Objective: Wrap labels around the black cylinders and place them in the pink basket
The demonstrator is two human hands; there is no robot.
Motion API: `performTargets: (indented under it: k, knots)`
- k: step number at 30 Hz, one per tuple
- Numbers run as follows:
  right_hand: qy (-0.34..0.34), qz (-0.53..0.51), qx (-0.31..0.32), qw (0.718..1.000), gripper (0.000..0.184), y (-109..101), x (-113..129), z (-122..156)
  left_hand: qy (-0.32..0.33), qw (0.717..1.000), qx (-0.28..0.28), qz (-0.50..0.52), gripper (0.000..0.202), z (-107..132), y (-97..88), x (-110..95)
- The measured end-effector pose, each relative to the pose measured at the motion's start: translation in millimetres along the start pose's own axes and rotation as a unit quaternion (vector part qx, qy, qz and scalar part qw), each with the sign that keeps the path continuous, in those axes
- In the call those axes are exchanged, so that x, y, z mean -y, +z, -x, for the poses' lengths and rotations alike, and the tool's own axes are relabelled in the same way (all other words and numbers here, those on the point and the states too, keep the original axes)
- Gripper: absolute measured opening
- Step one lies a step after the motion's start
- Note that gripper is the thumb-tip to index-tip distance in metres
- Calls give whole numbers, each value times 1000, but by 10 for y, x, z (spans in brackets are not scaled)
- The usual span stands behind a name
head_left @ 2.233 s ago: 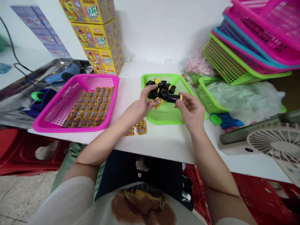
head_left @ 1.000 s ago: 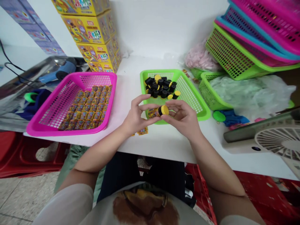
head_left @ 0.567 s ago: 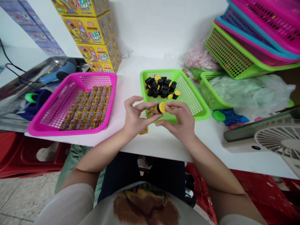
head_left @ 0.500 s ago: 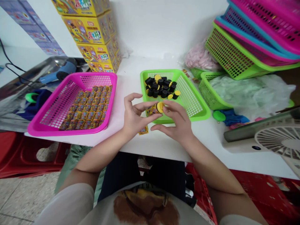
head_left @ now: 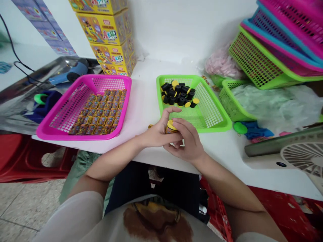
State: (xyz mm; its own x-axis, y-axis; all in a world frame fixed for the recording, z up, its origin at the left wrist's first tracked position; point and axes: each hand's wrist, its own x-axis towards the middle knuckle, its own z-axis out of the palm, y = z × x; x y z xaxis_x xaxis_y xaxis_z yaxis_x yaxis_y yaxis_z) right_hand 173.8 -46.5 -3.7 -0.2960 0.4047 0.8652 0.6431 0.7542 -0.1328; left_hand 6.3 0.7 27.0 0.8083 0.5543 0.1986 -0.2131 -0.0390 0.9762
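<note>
Between my two hands, above the near edge of the white table, is a small yellow-lidded tub [head_left: 171, 125], held roughly upright. My left hand [head_left: 156, 135] is closed round its side, with the index finger curved up away from it. The fingers of my right hand [head_left: 189, 140] press on the lid and the near side, hiding most of the tub's body. Just left of my left hand, a bit of printed yellow label [head_left: 150, 126] shows on the table. Beyond my hands a green basket [head_left: 214, 129] holds a heap of black tubs with yellow lids [head_left: 180, 96].
A pink basket [head_left: 128, 104] at left holds rows of label-wrapped tubs [head_left: 101, 114]. Yellow boxes [head_left: 103, 30] are stacked behind it. Far left are a blue tool [head_left: 69, 74] and a tape dispenser [head_left: 45, 107]. Stacked baskets [head_left: 264, 57] and a fan [head_left: 300, 156] stand at right.
The tub has turned from lying sideways, label showing, to roughly upright. My hands have come lower and closer together, and my right fingers have closed in on it. The view has shifted slightly.
</note>
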Motion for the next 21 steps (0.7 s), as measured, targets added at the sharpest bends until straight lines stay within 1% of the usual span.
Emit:
performTargets:
  k: [3,6,9,12,13,15,19,21]
  knots:
    - [-13,27,8,1000,76,9,-29,-13,23,994,-74,-72,76,12,22,42]
    - [-32,18,4,999,76,21,-64,-22,57,976,-151,-147,78,13,60,99]
    - [-38,12,0,999,71,35,-89,-6,90,960,-194,-180,77,15,109,141]
    - [-26,22,14,999,58,27,-118,34,116,949,-210,-203,75,30,136,136]
    - [-24,22,22,999,55,14,-131,48,118,949,-205,-209,75,39,136,120]
    - [-31,12,33,999,53,-24,-154,68,113,957,-174,-205,76,56,118,72]
    - [-64,-29,25,997,55,-96,-161,55,83,986,-54,-134,82,77,46,-24]
    - [-80,-36,13,996,53,-102,-149,35,70,993,2,-100,87,78,9,-36]
